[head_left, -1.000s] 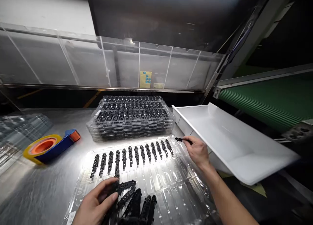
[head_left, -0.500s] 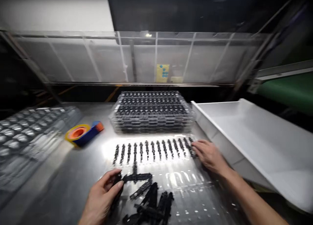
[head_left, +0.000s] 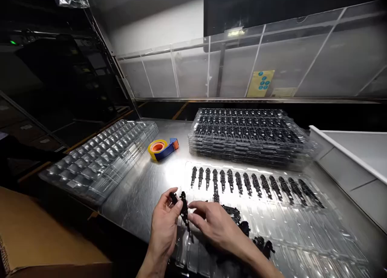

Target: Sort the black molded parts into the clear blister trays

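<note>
My left hand (head_left: 165,219) is closed on slim, black, toothed-looking plastic parts, with one part's dark end (head_left: 173,197) showing between thumb and fingers. Another black plastic part (head_left: 184,211) stands upright between my two hands; my right hand (head_left: 219,223) has its thumb and forefinger at its right edge. Beyond them lies a clear tray (head_left: 335,225) whose back row holds several such parts (head_left: 248,184) side by side. One part (head_left: 216,195) sits lower, in front of that row. Loose black parts (head_left: 232,213) are heaped on the tray, partly hidden by my right hand and forearm.
Stacked filled clear trays (head_left: 242,149) stand at the back, clear blister trays (head_left: 102,161) at the left. A blue and yellow tape dispenser (head_left: 160,149) lies between them on the metal table (head_left: 130,207). A white bin (head_left: 341,161) is at right, a cardboard box (head_left: 45,237) front left.
The view has swung left. My right hand has left the right end of the tray row and come to the part beside my left hand. A part now lies at that row end.
</note>
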The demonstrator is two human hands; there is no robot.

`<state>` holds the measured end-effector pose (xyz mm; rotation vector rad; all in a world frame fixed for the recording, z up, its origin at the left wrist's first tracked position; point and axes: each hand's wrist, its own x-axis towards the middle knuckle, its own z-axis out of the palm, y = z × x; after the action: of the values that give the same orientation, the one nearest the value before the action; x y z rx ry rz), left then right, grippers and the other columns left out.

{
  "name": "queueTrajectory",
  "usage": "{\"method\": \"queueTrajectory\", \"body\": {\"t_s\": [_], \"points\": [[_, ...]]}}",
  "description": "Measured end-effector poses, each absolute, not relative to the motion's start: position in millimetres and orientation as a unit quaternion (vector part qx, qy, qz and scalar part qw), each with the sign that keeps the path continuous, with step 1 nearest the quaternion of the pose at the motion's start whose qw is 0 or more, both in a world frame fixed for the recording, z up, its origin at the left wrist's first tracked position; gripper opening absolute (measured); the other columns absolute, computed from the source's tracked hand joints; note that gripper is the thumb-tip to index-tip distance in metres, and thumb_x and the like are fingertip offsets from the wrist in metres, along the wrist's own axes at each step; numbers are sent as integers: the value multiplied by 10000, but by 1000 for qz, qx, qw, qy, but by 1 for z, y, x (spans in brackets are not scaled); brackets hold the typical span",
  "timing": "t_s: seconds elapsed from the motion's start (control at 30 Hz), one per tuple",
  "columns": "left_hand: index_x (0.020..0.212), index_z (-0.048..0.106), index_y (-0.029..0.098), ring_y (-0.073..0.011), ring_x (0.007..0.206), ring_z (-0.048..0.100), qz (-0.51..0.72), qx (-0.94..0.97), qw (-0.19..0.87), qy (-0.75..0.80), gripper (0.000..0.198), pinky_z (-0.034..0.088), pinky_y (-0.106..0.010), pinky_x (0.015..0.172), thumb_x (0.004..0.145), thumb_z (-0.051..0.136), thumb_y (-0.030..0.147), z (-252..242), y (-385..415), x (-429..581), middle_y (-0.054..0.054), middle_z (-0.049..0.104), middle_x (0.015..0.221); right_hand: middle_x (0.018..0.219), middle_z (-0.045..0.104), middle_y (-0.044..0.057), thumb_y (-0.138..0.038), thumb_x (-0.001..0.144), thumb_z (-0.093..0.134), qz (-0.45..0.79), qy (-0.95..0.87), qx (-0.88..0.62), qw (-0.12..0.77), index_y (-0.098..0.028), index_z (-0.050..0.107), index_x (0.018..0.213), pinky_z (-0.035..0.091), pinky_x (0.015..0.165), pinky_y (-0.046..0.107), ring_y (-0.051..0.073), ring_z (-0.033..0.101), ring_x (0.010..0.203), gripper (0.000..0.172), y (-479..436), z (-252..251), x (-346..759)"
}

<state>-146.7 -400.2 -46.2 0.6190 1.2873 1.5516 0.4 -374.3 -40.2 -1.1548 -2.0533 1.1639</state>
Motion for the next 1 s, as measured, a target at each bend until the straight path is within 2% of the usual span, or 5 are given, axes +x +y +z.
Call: {"method": "queueTrajectory", "body": {"t_s": [0.13,0.3,0.47,0.63,1.0], "points": [[1046,577,179,-136,787,630,671,227,494,505,508,503,-242,747,603,810,263,-51,-396,-136,0,634,851,897,707,29,-314,817,601,537,-608,-454,369,-209,639,1071,513,692,267,180,658,796,277,-397,-53,-12],[1064,602,181,-126,788,607,672,269,437,534,452,497,-226,729,662,779,285,-64,-392,-131,-6,646,851,896,691,76,-298,890,494,322,-637,-541,445,-165,645,1050,532,698,290,184,647,761,258,-405,-60,-16],[947,647,157,-137,733,593,656,285,352,603,419,476,-223,636,608,816,334,-69,-395,-169,-6,650,801,761,606,69,-89,869,425,58,-760,-593,261,-143,648,907,446,499,250,152,545,581,232,-387,-65,-5],[1186,533,201,-87,549,496,624,331,348,616,597,407,-188,526,666,782,356,-69,-399,-192,75,539,624,781,568,54,25,802,437,-19,-806,-561,187,-156,608,801,384,520,236,147,524,636,249,-386,-70,-16],[1051,678,227,-151,657,574,384,575,342,637,336,418,-270,665,737,582,155,-66,-359,-171,26,640,699,879,594,47,-222,922,469,95,-825,-532,167,-210,617,862,432,713,307,198,544,829,160,-389,-81,-23]]}}
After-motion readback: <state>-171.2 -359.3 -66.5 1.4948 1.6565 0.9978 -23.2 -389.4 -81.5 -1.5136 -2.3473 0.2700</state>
